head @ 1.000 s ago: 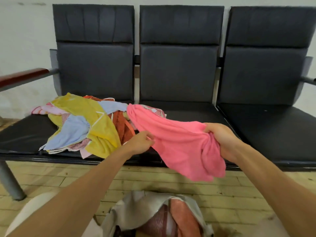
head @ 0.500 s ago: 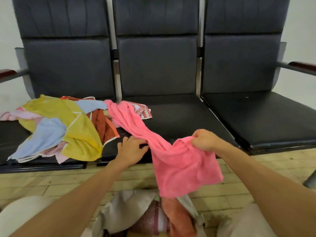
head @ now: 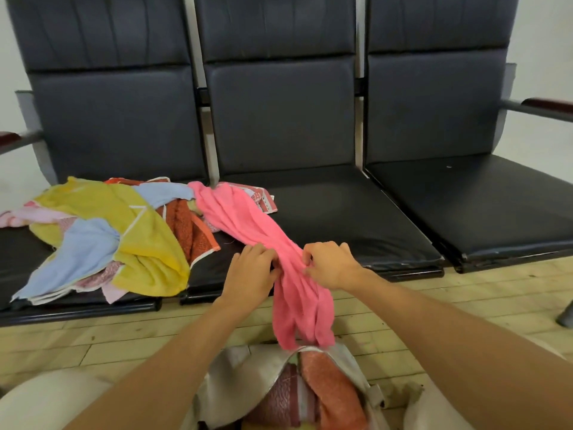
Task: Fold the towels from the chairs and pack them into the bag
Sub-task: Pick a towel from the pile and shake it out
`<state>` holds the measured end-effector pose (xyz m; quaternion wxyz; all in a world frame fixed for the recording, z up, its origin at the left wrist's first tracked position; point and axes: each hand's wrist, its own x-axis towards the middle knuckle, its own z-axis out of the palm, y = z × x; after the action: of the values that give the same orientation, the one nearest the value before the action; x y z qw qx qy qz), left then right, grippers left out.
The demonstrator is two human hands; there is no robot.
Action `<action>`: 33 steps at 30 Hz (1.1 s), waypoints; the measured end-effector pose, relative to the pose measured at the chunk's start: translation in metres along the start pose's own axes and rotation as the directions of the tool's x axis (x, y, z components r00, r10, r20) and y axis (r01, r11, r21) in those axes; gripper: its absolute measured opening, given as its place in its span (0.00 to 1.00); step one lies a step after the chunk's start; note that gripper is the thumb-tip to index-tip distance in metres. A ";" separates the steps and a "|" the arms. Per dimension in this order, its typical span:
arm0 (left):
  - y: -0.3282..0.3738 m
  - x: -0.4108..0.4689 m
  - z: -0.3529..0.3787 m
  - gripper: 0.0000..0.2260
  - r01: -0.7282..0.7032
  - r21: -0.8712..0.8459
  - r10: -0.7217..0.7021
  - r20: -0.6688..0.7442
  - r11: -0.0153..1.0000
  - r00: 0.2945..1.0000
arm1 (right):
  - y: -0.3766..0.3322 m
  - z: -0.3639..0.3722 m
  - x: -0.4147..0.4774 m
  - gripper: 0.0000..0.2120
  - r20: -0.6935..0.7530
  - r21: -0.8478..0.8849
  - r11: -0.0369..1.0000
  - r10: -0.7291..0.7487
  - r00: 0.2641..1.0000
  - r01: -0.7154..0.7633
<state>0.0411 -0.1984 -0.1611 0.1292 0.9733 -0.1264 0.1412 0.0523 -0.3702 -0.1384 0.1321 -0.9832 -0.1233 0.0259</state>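
The chairs were black. The pink towel was plain, the yellow towel edged in white, the light blue towel plain, the rust-orange towel speckled, the red-and-white towel printed. The bag was beige-grey and the floor pale yellow planks.

Three black padded chairs stand joined in a row against a pale, plain wall. Dark red armrests cap both ends of the row. In front of the chairs lies a light wooden plank floor.
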 end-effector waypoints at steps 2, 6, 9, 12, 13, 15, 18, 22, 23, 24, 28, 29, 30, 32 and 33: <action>-0.003 -0.001 0.000 0.05 -0.047 0.011 0.047 -0.021 0.999 0.999 | -0.001 -0.005 -0.001 0.07 0.019 0.057 0.997 0.042 0.999 -0.043; -0.013 -0.006 -0.009 0.04 -0.013 -0.083 0.013 -0.006 0.996 1.000 | 0.011 -0.024 -0.009 0.07 -0.039 0.302 0.942 0.163 0.986 -0.144; -0.031 -0.015 -0.022 0.05 0.167 -0.290 -0.149 0.083 0.942 0.985 | 0.026 -0.035 -0.019 0.09 -0.034 0.604 0.761 0.322 0.946 -0.237; -0.046 -0.031 -0.035 0.05 0.355 -0.507 -0.272 0.233 0.785 0.934 | 0.038 -0.044 -0.032 0.09 0.158 0.774 0.543 0.331 0.930 -0.325; -0.048 -0.036 -0.037 0.05 0.423 -0.606 -0.304 0.295 0.673 0.906 | 0.042 -0.044 -0.036 0.11 0.212 0.778 0.514 0.327 0.921 -0.362; -0.046 -0.046 -0.043 0.06 0.537 -0.752 -0.341 0.425 0.382 0.838 | 0.049 -0.043 -0.045 0.15 0.304 0.770 0.482 0.299 0.905 -0.418; -0.041 -0.058 -0.043 0.05 0.586 -0.810 -0.300 0.564 -0.020 0.769 | 0.048 -0.040 -0.056 0.08 0.340 0.740 0.486 0.326 0.882 -0.465; -0.035 -0.064 -0.039 0.07 0.567 -0.799 -0.198 0.600 -0.202 0.775 | 0.047 -0.037 -0.056 0.11 0.333 0.782 0.420 0.341 0.879 -0.460; -0.035 -0.062 -0.038 0.07 0.569 -0.795 -0.218 0.605 -0.209 0.766 | 0.046 -0.037 -0.055 0.10 0.334 0.785 0.417 0.339 0.880 -0.458; -0.035 -0.060 -0.037 0.07 0.573 -0.794 -0.249 0.608 -0.203 0.754 | 0.046 -0.036 -0.052 0.08 0.334 0.781 0.421 0.344 0.878 -0.462; -0.042 -0.052 -0.028 0.15 0.621 -0.762 -0.449 0.626 -0.181 0.638 | 0.044 -0.029 -0.044 0.17 0.316 0.637 0.590 0.387 0.866 -0.496; -0.041 -0.052 -0.029 0.14 0.624 -0.763 -0.489 0.613 -0.166 0.620 | 0.043 -0.028 -0.044 0.17 0.298 0.615 0.623 0.385 0.874 -0.484; -0.039 -0.053 -0.030 0.13 0.618 -0.774 -0.512 0.590 -0.138 0.624 | 0.042 -0.028 -0.044 0.14 0.295 0.621 0.630 0.364 0.884 -0.466; -0.035 -0.055 -0.033 0.11 0.590 -0.804 -0.511 0.536 -0.067 0.672 | 0.042 -0.030 -0.045 0.12 0.294 0.687 0.586 0.316 0.902 -0.430; -0.035 -0.056 -0.036 0.10 0.573 -0.819 -0.502 0.507 -0.027 0.701 | 0.040 -0.033 -0.047 0.12 0.290 0.725 0.549 0.303 0.908 -0.415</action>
<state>-0.0099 -0.1434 -0.1526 0.7289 0.6529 0.1981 -0.0565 0.0192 -0.4276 -0.1168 0.5236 -0.8300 0.0954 0.1669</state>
